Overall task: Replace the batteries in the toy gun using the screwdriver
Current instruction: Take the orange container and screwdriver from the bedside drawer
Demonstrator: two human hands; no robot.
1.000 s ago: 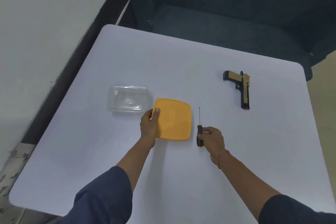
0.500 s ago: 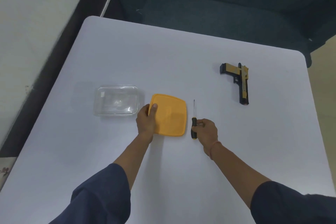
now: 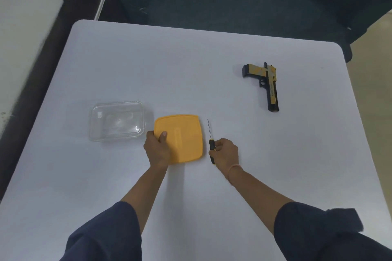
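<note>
A black and tan toy gun (image 3: pixel 269 84) lies flat on the white table (image 3: pixel 191 65) at the right, muzzle toward me. A small screwdriver (image 3: pixel 210 142) with a black and yellow handle lies near the table's middle, its thin shaft pointing away from me. My right hand (image 3: pixel 225 151) pinches its handle. My left hand (image 3: pixel 157 148) grips the left edge of an orange square lid (image 3: pixel 183 136), thumb on top. No batteries are in sight.
A clear plastic container (image 3: pixel 117 120) sits open on the table left of the lid. A dark upholstered sofa (image 3: pixel 222 0) stands beyond the table's far edge. A pale wall and dark skirting run along the left.
Both hands keep their holds on the lid and the screwdriver. The view has shifted slightly; nothing on the table has moved noticeably.
</note>
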